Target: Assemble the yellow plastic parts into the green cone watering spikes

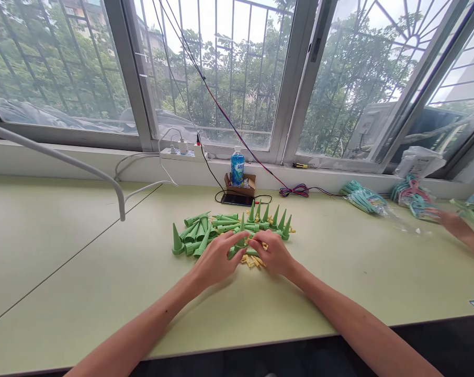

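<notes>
Between the fingers and thumb of my left hand stands an upright green plastic cone spike, gripped near its flanged base. My right hand is closed in a pinch right beside that cone, on what looks like a small yellow peg, mostly covered by the fingertips. Loose yellow pegs lie on the table under and between the hands. Green cone spikes are heaped to the left, mostly on their sides. Several more upright cones stand in a row at the back right.
Behind the pile lie a phone with a cable and a small carton with a blue bottle. Coiled wire and bagged teal hangers lie right. Another person's hand reaches in at far right. A white tube overhangs the left.
</notes>
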`<action>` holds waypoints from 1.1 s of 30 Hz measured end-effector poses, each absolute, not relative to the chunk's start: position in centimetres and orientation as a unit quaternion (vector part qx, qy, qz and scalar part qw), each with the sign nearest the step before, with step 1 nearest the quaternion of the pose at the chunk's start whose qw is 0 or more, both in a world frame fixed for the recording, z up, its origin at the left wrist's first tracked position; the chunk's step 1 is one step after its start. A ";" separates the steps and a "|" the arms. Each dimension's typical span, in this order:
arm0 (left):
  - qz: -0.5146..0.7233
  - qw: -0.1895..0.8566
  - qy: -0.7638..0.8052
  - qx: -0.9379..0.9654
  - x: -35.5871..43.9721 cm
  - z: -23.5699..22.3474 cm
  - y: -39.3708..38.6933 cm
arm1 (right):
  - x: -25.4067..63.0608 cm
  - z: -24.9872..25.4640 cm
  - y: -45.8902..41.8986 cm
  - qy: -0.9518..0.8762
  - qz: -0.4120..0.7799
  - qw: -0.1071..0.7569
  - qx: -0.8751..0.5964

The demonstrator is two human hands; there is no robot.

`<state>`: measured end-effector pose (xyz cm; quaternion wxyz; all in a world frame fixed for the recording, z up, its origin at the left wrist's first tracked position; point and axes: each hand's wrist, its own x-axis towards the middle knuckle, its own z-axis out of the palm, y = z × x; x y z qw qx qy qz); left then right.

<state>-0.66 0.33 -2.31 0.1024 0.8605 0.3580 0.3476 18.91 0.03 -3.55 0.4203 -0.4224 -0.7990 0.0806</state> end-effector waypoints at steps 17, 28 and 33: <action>0.326 0.105 0.373 0.862 -0.7 -2.2 0.3 | 18.8 -3.3 -0.1 -0.788 0.098 0.441 -0.419; 0.321 0.106 0.371 0.865 -0.7 -2.3 0.4 | 19.0 -3.7 0.1 -0.793 0.082 0.431 -0.423; 0.335 0.097 0.365 0.863 -0.6 -2.2 0.5 | 18.9 -3.5 -0.3 -0.785 0.098 0.439 -0.426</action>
